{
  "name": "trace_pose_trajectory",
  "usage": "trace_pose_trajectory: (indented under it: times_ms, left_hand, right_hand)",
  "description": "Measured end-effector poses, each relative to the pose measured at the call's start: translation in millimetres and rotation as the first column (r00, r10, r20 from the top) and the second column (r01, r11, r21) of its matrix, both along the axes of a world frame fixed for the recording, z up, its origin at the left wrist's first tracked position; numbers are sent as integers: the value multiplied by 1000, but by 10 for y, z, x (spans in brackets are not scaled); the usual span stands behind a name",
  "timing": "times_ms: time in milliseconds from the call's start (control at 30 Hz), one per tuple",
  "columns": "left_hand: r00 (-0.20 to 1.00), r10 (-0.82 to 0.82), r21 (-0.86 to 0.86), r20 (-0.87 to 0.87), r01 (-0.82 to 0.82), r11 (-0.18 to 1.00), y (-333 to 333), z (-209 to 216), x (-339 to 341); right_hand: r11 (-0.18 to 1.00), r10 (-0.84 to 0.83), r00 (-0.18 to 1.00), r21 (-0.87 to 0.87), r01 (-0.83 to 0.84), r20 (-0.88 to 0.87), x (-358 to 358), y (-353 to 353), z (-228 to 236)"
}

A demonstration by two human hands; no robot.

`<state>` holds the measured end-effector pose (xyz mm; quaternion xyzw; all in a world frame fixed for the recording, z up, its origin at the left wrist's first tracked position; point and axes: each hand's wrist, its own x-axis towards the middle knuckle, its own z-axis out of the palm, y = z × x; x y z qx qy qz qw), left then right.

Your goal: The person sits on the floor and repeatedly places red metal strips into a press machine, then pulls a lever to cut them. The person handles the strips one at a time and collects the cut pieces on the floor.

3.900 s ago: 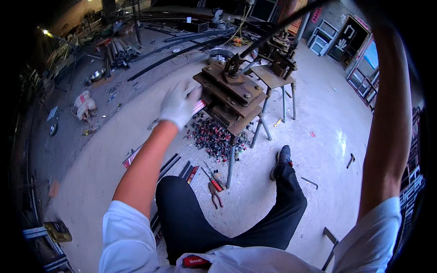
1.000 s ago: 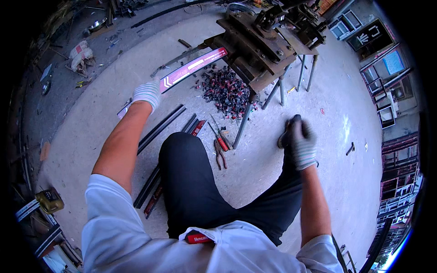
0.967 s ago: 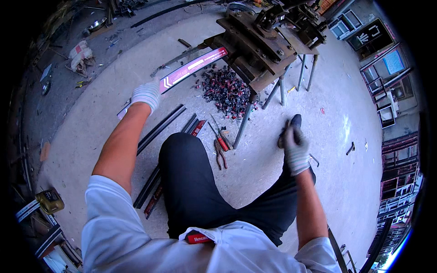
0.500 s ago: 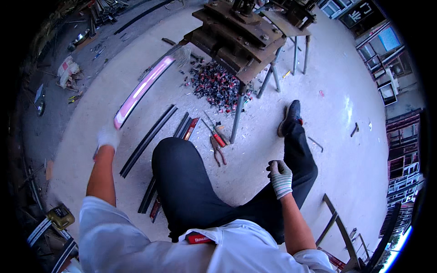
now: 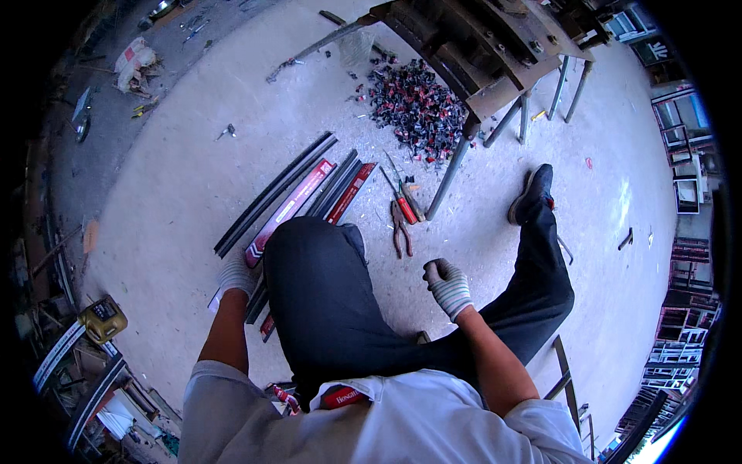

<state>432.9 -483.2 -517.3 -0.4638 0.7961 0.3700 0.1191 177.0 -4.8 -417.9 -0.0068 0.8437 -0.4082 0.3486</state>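
My left hand, in a pale glove, is closed round a long profile strip with pink-and-white film, beside my bent left knee. The strip lies among other strips: black profiles on its left, a dark profile and a red-faced profile on its right. In front of my body is my right hand, in a striped glove with dark fingertips. Its fingers are curled in, and whatever they may hold is hidden. Pliers and a red-handled screwdriver lie on the floor beyond the knee.
A heavy rusty metal bench on legs stands ahead. Under its left side is a pile of small black and red offcuts. An olive-yellow container is at the left; window frames line the right side.
My left hand has brought the pink-filmed strip back toward me, down among the other profiles beside my knee. My right hand stays curled. The whole view has shifted.
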Motion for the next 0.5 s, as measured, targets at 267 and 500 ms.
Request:
trace_pose_trajectory:
  times_ms: [267,500]
  left_hand:
    - [998,-54,163,18,50,985,-159,-589,-121]
    - [928,-279,-306,248,349,886,-81,-276,-1272]
  right_hand:
    - [992,12,995,122,-24,98,146,301,-426]
    - [989,-69,987,139,49,144,81,340,-513]
